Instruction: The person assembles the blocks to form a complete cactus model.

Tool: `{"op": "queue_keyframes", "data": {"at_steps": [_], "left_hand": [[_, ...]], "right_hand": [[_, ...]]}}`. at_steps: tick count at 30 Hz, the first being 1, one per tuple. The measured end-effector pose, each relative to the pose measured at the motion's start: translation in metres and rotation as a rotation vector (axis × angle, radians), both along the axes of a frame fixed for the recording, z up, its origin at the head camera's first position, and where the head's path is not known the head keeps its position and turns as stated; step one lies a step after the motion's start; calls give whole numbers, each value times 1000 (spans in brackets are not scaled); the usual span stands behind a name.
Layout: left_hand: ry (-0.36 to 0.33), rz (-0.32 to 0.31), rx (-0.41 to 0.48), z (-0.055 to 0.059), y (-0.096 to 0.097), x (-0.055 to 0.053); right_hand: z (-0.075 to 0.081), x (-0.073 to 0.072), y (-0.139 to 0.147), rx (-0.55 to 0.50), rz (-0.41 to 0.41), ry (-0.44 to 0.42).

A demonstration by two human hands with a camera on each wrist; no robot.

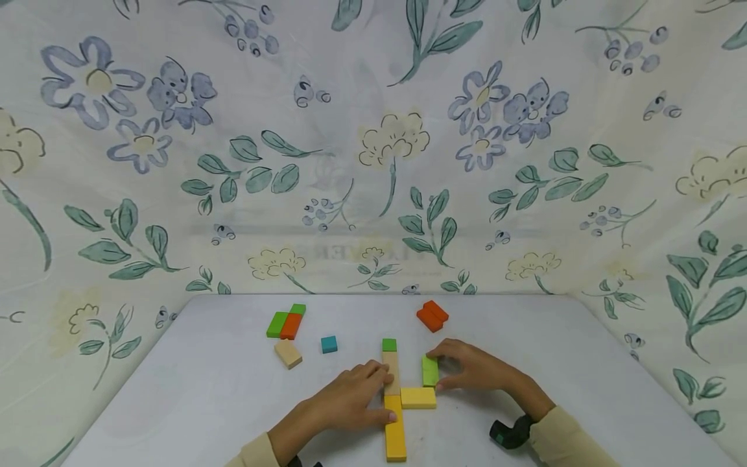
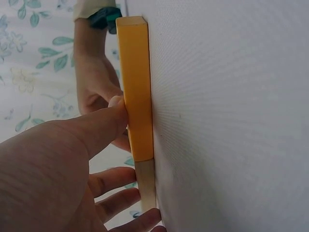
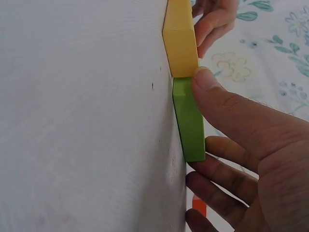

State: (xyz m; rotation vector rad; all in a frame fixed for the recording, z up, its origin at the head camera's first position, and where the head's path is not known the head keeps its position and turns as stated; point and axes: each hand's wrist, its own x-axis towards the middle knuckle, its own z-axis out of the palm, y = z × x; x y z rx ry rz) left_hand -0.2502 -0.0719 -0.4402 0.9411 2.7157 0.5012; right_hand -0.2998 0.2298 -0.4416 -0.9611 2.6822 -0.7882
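A column of blocks runs away from me: an orange-yellow block (image 1: 395, 444) nearest, a plain wooden block (image 1: 391, 366) beyond it, and a small green block (image 1: 389, 345) at the far end. My left hand (image 1: 350, 399) rests along its left side, thumb on the orange-yellow block and fingertips at the wooden one. A pale yellow block (image 1: 418, 398) lies crosswise, joined to the column's right side. With thumb and fingertips at its two ends, my right hand (image 1: 481, 370) pinches a light green block (image 1: 429, 371), whose near end meets the pale yellow block (image 3: 182, 50).
At the back left, two green blocks (image 1: 277, 324) touch a red-orange block (image 1: 291, 326). Closer are a loose wooden block (image 1: 288, 355) and a blue block (image 1: 329, 344). Two red-orange blocks (image 1: 430, 319) lie together at the back right. Floral cloth (image 1: 373, 162) surrounds the white table (image 1: 192, 389).
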Motion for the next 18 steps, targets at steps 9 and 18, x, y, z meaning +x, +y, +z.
{"op": "queue_keyframes", "data": {"at_steps": [9, 18], "left_hand": [[-7, 5, -2, 2, -1, 0], [-16, 5, -5, 2, 0, 0]], "right_hand": [[0, -1, 0, -2, 17, 24], [-3, -1, 2, -17, 13, 5]]}}
